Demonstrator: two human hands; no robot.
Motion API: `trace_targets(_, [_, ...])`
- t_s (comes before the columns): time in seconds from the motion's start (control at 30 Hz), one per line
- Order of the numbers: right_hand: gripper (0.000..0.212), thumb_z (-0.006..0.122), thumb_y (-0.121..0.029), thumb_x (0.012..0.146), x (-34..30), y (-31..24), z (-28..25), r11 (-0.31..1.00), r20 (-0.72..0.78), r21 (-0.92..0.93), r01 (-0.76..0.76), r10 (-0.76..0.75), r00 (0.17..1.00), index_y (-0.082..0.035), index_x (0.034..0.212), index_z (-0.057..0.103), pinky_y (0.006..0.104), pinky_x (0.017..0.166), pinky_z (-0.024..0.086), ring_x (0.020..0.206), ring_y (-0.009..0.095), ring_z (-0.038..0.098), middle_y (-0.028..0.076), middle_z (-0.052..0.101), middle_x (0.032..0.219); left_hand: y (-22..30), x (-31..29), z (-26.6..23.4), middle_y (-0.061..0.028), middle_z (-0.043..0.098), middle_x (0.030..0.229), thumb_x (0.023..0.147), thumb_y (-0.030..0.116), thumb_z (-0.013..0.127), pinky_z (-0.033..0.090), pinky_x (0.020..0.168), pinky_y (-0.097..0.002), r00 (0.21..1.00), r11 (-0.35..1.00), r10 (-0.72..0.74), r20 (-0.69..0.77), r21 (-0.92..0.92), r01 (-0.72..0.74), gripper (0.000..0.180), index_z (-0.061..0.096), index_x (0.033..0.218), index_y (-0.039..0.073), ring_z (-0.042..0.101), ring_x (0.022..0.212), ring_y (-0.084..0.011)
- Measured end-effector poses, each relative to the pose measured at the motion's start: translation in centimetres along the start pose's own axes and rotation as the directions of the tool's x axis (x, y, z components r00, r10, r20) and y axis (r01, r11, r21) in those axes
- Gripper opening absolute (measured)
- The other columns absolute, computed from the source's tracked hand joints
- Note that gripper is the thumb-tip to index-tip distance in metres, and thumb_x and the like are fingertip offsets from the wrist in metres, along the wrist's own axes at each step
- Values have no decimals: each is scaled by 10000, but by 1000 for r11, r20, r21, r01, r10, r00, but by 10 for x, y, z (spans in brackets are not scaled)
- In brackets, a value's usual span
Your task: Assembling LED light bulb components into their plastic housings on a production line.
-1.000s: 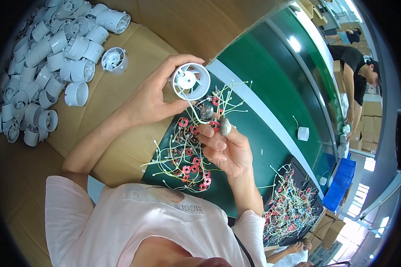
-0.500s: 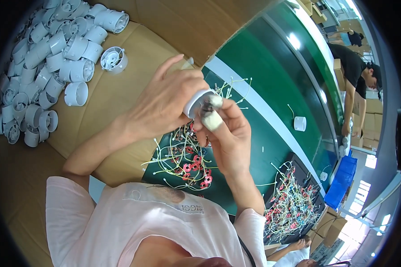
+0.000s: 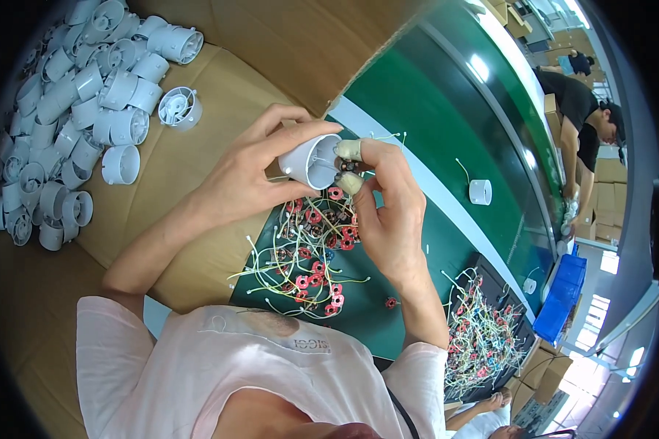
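My left hand [image 3: 234,175] grips a white plastic cylinder housing [image 3: 298,161], thumb below and fingers above. The housing lies tilted with its open end toward my right hand [image 3: 394,219]. Off-white covers sit on the thumb and index fingertip of that hand. Between them is pinched a small dark part [image 3: 349,167], right at the housing's mouth; its exact kind is partly hidden. Beneath both hands lies a heap of red ring-shaped parts with pale wires [image 3: 316,274] on the green table [image 3: 377,282].
Many white housings [image 3: 88,110] are piled on cardboard [image 3: 190,161] at the left. A black tray [image 3: 483,263] of wired parts stands at right, near a blue bin [image 3: 561,296]. One white housing [image 3: 480,192] rests on the green conveyor [image 3: 447,110]. A co-worker [image 3: 582,117] bends beyond it.
The housing has turned, so its open end and inner shaft now show. My left fingers have spread around it, and my right hand has shifted slightly right and down with the dark part.
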State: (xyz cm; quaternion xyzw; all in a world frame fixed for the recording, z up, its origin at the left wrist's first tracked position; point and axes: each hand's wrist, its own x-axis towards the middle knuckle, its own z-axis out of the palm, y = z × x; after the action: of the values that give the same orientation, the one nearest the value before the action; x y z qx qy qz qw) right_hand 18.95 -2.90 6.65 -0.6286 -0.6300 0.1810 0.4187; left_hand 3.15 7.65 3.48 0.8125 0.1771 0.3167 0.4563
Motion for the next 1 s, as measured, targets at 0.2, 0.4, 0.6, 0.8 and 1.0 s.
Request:
trace_targets(0.2, [329, 579, 142, 715, 1, 12, 7, 953, -90, -168, 251, -269, 959, 22, 1021, 554, 287, 636, 476, 806, 229, 593, 128, 589, 949, 1, 1, 7, -95, 531, 1154, 646, 65, 764, 487, 830, -350, 998, 997, 51, -30, 62, -49, 633, 533, 1233, 119, 554, 1030, -263])
trace_targets(0.4, [346, 606, 117, 663, 1, 15, 15, 935, -104, -235, 267, -297, 949, 8, 987, 555, 322, 623, 440, 736, 262, 538, 119, 569, 900, 6, -1, 11, -122, 546, 1140, 632, 3, 756, 470, 839, -328, 998, 998, 43, -50, 51, -41, 588, 550, 1181, 40, 561, 1029, -259])
trace_targets(0.6, [343, 611, 95, 634, 5, 10, 10, 878, -20, -362, 314, -344, 939, -15, 954, 559, 337, 636, 402, 696, 274, 497, 116, 553, 897, -2, -2, 15, -108, 550, 1140, 646, 15, 748, 491, 830, -344, 992, 994, 91, -89, 70, -85, 614, 537, 1216, 97, 569, 1015, -266])
trace_targets(0.8, [301, 624, 89, 667, 9, 11, 1, 942, -63, -262, 209, -232, 971, -19, 941, 560, 329, 678, 446, 768, 263, 547, 113, 589, 952, -5, 0, 21, -107, 568, 1121, 639, -2, 752, 490, 835, -334, 989, 994, 105, -108, -13, -107, 601, 546, 1198, 73, 569, 1022, -255])
trace_targets(1.0, [254, 640, 80, 712, 8, 13, -1, 989, 66, 83, -120, 114, 991, 5, 937, 549, 324, 763, 487, 844, 232, 612, 120, 640, 955, -4, 1, 28, -98, 578, 1130, 651, 2, 750, 487, 847, -334, 980, 991, 107, -169, -67, -120, 567, 556, 1181, 53, 567, 1036, -248])
